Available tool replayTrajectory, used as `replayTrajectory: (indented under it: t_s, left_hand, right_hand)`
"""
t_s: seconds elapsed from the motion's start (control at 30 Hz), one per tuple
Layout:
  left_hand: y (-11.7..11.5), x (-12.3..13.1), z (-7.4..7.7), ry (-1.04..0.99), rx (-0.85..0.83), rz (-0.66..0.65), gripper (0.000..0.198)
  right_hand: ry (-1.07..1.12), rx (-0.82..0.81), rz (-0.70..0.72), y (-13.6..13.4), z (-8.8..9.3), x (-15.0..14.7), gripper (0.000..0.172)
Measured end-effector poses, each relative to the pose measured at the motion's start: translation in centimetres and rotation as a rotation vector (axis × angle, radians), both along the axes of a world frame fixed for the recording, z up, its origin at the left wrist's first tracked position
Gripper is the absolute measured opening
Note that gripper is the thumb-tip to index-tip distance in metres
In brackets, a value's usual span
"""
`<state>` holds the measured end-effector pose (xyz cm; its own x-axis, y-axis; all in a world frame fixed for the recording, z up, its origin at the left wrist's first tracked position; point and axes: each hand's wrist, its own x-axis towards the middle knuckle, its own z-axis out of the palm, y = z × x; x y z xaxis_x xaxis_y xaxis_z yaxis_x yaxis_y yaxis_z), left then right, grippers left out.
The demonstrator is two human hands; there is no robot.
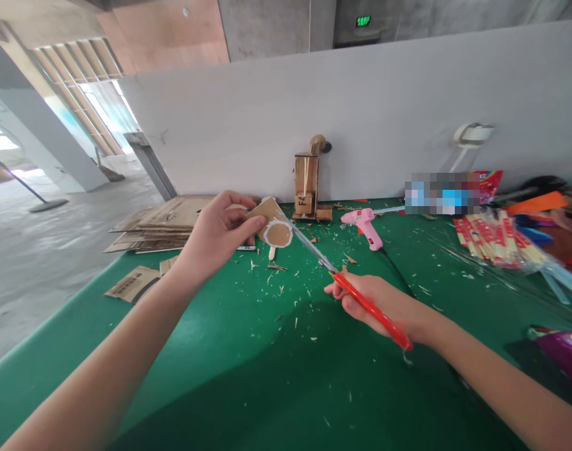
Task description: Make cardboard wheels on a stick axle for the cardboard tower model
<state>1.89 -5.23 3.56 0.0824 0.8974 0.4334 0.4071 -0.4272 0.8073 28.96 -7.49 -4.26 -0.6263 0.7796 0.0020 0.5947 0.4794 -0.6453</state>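
Note:
Pinched between the thumb and fingers of my left hand (pixel 220 228) is a small piece of brown cardboard (pixel 268 208). Just below it shows a round cardboard disc (pixel 280 234) with a ragged white rim and a short wooden stick (pixel 272 253) beneath; whether the disc is joined to the piece I cannot tell. My right hand (pixel 382 304) grips red-handled scissors (pixel 368 307). Their blades point up and left, with the tips at the right edge of the cardboard and close to the disc. The blades look nearly together.
At the back stands a cardboard model (pixel 305 185), with a pink glue gun (pixel 364 227) to its right. Stacked cardboard sheets (pixel 166 216) and a cut scrap (pixel 134 283) lie left. Red-and-white packets (pixel 492 238) sit right. Shavings litter the green table (pixel 210 351).

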Motion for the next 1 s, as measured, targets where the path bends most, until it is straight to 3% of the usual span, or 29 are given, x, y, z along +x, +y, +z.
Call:
replayTrajectory:
  t_s: [0.4, 0.73, 1.0]
  left_hand:
    - [-0.1, 0.4, -0.4, -0.076, 0.032, -0.049, 0.021]
    - [0.9, 0.7, -2.1, -0.17, -0.006, -0.061, 0.02]
    - [0.5, 0.8, -1.8, -0.182, 0.049, -0.053, 0.02]
  right_hand:
    - [-0.007, 0.042, -0.03, 0.1, -0.3, 0.0, 0.049]
    - [0.035, 0.034, -0.058, 0.2, -0.4, 0.0, 0.045]
    - [-0.04, 0.196, -0.081, 0.6, -1.4, -0.2, 0.043]
